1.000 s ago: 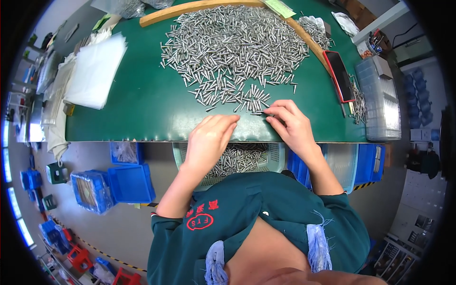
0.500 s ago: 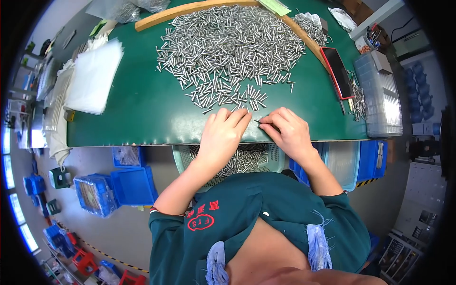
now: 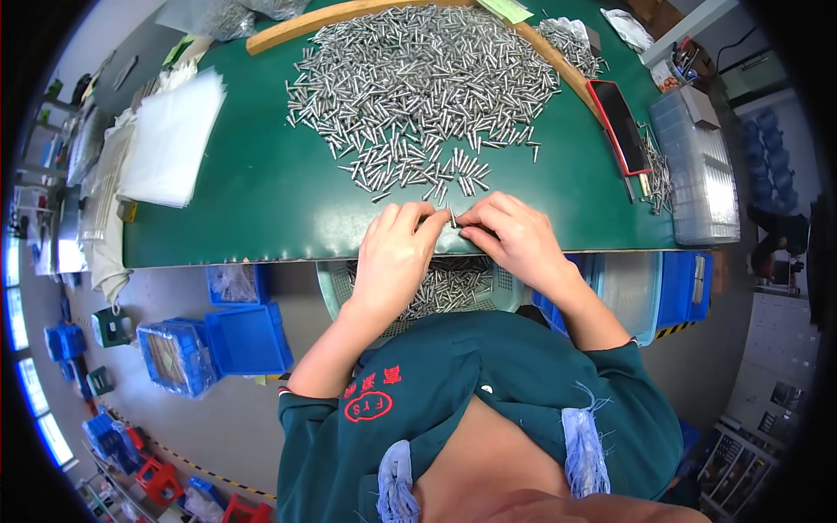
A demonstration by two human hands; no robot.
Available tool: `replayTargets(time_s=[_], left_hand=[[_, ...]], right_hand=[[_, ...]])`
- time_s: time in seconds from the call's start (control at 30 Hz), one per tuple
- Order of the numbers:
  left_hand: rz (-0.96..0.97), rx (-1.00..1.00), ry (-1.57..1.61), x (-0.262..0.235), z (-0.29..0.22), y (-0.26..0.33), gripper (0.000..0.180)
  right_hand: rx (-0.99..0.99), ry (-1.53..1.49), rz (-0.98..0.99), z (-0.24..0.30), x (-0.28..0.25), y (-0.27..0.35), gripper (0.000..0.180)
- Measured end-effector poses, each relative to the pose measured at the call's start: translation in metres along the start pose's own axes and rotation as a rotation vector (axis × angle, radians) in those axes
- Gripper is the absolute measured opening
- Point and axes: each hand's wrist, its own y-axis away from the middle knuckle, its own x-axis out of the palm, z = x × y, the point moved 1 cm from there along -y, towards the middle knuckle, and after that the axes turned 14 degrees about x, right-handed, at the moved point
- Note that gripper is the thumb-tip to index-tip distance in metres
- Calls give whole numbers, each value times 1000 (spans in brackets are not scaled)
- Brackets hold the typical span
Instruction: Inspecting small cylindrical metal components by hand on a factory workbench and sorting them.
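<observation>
A large heap of small silver metal pins [image 3: 418, 87] lies spread over the green table mat [image 3: 261, 192]. My left hand [image 3: 397, 253] and my right hand [image 3: 514, 235] meet at the mat's near edge, fingertips touching around one or two pins [image 3: 452, 220] pinched between them. Just below the table edge, under my hands, a pale basket [image 3: 445, 288] holds several more pins.
A stack of clear plastic bags [image 3: 170, 139] lies on the mat's left. A red-cased phone [image 3: 617, 126] and a clear lidded box [image 3: 697, 166] sit at right. A curved wooden strip [image 3: 349, 22] borders the heap. Blue bins [image 3: 218, 344] stand on the floor at left.
My left hand has moved right and up from the table edge to meet my right hand, and both now pinch pins together at the near edge of the heap.
</observation>
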Motion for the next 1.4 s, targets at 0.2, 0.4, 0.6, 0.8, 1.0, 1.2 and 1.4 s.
replayTargets(time_s=[0.2,0.4,0.6,0.8,1.0,1.2,1.4], left_hand=[[21,64,-27,0,-3,-1,27],[-35,-44,8,1,11,-11,21],[-82,-86,-105,19,13,-31,22],[107,68,12,6,15,-21,11],[18,-17,88,-2,8,-11,15],[27,86,102,4,3,-4,14],[-4,10,117,8,1,-10,17]], right_hand=[[24,32,-16,-8,1,6,18],[6,81,-72,8,4,0,19],[-29,182,-110,4,1,1,17],[-24,130,-134,-7,-4,5,15],[-45,73,-89,-3,-4,2,22],[-24,86,-46,-2,1,3,21],[-72,52,-82,-2,0,7,15]])
